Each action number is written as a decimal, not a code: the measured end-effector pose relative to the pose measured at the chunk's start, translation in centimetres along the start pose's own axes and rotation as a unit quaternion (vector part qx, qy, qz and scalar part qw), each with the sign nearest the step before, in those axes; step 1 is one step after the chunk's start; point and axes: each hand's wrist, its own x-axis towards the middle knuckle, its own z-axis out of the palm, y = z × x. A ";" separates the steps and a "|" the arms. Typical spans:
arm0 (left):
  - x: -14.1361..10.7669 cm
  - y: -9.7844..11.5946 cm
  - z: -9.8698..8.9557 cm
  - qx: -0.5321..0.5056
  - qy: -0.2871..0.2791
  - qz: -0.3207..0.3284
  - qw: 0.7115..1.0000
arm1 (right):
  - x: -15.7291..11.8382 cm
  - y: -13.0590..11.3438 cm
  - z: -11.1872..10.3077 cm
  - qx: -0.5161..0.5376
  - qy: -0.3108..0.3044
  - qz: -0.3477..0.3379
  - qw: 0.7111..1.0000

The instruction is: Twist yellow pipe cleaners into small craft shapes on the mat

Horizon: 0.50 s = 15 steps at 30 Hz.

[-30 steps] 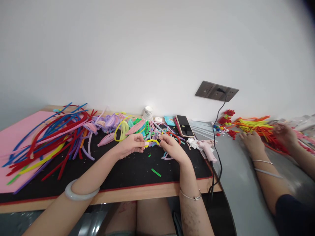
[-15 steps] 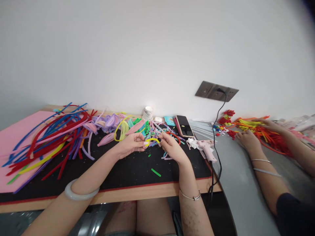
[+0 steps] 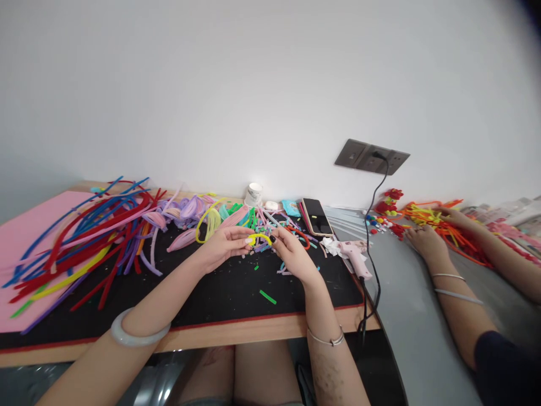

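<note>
At your twelve o'clock, your left hand [image 3: 228, 247] and right hand [image 3: 292, 254] pinch a curved yellow strip [image 3: 264, 239] between closed fingertips; the pink glue gun [image 3: 355, 259] lies at the right hand's three o'clock.

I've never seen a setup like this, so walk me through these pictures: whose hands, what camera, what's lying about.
There is no machine here: a person works with two bare hands, and every picture comes from one camera worn on that person's head, looking forward and down. The left hand and right hand hold a short, curved yellow fuzzy stem between them, above a black mat. To the left lies a heap of loose coloured stems, partly over a pink sheet. Behind the hands stands a white cup; to the right are a phone and a pink glue gun. The hands at far right belong to someone else.
</note>
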 end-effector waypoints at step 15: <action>-0.2 -0.1 0.8 -0.056 0.072 0.041 0.995 | 0.1 0.2 1.2 0.026 -0.019 0.016 0.999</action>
